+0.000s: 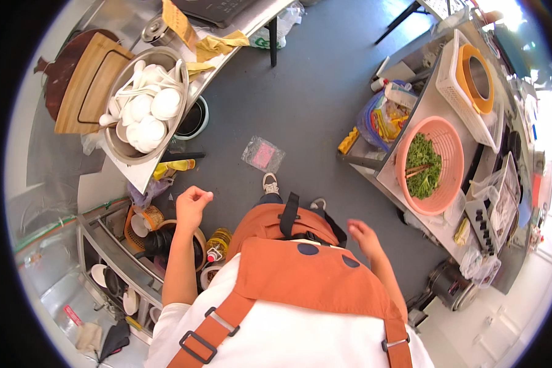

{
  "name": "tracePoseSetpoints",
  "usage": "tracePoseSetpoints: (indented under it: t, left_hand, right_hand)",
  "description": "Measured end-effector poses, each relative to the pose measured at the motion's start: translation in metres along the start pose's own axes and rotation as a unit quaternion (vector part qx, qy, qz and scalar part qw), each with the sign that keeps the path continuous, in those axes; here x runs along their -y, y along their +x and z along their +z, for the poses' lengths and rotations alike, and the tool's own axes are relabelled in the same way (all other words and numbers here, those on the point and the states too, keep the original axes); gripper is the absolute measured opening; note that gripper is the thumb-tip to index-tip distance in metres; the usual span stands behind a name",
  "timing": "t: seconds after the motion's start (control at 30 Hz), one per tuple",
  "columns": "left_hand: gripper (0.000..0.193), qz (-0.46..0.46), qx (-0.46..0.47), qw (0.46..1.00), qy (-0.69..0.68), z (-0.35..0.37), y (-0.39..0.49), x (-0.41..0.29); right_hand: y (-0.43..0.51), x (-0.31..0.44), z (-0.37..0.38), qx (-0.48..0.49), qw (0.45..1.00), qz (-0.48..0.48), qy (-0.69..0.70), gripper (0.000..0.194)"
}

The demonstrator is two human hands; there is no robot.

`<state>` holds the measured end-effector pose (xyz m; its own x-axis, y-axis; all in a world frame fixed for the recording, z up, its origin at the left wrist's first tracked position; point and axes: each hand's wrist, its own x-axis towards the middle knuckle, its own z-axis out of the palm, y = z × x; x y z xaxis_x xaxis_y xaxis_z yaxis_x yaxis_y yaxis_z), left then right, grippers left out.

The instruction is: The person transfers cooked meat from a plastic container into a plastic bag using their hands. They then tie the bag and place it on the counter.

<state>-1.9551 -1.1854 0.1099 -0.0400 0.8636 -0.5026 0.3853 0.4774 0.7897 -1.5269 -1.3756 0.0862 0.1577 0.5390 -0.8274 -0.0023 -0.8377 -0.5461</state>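
Observation:
My left hand [193,207] is raised in front of me with its fingers curled in, and nothing shows in it. It is nearest to the corner of the left table, where a steel basin [118,154] holds white spoons and bowls [149,133]. My right hand [364,237] hangs beside the orange apron [313,276], slightly blurred, its fingers loosely bent and apart, touching nothing visible. Further right, a pink plastic colander [455,156] of leafy greens [421,161] stands on a worktable [386,184]. Brown sticks [417,170] lie on the greens.
A clear packet with a pink patch [263,155] lies on the grey floor [303,106]. Cutting boards [85,87] lean behind the basin. Low on my left are a metal rack [119,257] and an oil bottle [220,244]. A white basket [457,92] holds an orange ring-shaped item [470,69].

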Motion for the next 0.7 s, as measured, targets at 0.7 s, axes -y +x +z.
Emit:
tracePoseSetpoints:
  t: [0.7]
  left_hand:
    - [0.043, 0.173, 0.291, 0.902, 0.267, 0.247, 0.319, -0.305]
  right_hand:
    - [0.432, 0.222, -0.119, -0.212, 0.969, 0.001, -0.128, 0.05]
